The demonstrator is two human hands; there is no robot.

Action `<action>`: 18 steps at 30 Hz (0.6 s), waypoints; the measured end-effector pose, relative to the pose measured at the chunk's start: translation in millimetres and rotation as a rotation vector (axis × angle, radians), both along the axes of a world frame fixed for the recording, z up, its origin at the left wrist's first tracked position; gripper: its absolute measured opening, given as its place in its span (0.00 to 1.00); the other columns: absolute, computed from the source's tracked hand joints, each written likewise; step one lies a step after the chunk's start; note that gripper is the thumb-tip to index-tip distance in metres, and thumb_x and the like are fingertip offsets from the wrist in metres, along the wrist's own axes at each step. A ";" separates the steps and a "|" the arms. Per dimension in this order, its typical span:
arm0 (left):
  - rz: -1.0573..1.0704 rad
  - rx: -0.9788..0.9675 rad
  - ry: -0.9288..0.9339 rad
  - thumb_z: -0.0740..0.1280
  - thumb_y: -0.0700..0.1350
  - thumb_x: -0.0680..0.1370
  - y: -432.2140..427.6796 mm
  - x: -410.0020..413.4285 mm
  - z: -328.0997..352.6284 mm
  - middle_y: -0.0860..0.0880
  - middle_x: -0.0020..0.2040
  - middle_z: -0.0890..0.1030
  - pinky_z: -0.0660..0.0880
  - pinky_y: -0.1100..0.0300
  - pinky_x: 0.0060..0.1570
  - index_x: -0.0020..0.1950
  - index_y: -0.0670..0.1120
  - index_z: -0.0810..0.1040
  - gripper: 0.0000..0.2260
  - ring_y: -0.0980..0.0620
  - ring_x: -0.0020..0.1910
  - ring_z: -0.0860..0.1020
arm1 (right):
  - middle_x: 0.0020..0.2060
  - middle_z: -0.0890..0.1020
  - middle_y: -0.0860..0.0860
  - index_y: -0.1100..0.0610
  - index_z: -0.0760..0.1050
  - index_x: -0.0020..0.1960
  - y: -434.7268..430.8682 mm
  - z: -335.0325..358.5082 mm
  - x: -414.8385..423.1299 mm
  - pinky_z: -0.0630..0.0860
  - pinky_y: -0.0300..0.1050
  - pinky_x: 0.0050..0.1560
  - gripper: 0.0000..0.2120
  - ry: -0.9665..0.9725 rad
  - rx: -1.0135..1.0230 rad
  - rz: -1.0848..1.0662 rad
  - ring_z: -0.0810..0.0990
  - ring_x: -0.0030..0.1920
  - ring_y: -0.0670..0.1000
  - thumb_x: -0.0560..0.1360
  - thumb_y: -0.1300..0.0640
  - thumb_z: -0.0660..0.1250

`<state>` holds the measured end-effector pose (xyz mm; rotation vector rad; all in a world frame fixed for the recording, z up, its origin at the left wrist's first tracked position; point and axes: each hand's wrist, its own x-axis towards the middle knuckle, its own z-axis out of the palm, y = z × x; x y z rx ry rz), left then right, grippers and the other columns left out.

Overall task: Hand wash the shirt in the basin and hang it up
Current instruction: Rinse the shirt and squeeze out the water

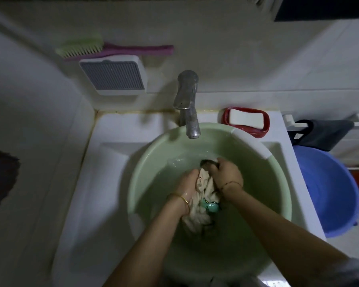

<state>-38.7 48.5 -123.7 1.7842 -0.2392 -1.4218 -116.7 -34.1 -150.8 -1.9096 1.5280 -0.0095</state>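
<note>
Shirt [203,204]: one, beige, wet, bunched, teal print patch; lies in green basin [153,162] with water, between both hands. Left hand [188,186]: fingers wrapped around cloth. Right hand [226,172]: fingers curled, gripping dark end. Tap [188,104]: one. Soap bar [246,119]: one, red dish. Brush [112,49]: one. Blue bucket [330,193]: one, partly cut off. Shirt's lower folds submerged, indistinct.
</note>
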 end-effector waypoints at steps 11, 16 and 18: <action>-0.966 0.656 -0.900 0.55 0.55 0.80 24.4 14.2 -67.3 0.44 0.75 0.55 0.61 0.48 0.68 0.76 0.55 0.52 0.26 0.42 0.73 0.57 | 0.72 0.54 0.58 0.49 0.43 0.76 38.2 -47.3 -5.4 0.77 0.54 0.49 0.26 0.309 -0.133 0.436 0.71 0.61 0.63 0.82 0.52 0.49; -0.881 0.615 -0.872 0.64 0.53 0.74 25.4 19.3 -64.2 0.42 0.73 0.57 0.65 0.47 0.65 0.74 0.48 0.58 0.31 0.39 0.71 0.58 | 0.66 0.64 0.61 0.57 0.58 0.70 7.9 -42.7 -25.2 0.75 0.51 0.44 0.18 0.322 -0.143 0.198 0.78 0.52 0.62 0.80 0.62 0.50; -0.883 0.567 -0.828 0.65 0.56 0.72 23.0 20.0 -52.5 0.42 0.73 0.55 0.60 0.45 0.68 0.73 0.48 0.59 0.33 0.39 0.72 0.54 | 0.62 0.69 0.61 0.59 0.63 0.64 4.0 -41.2 -24.1 0.75 0.53 0.48 0.13 0.247 -0.050 0.104 0.78 0.52 0.63 0.80 0.61 0.53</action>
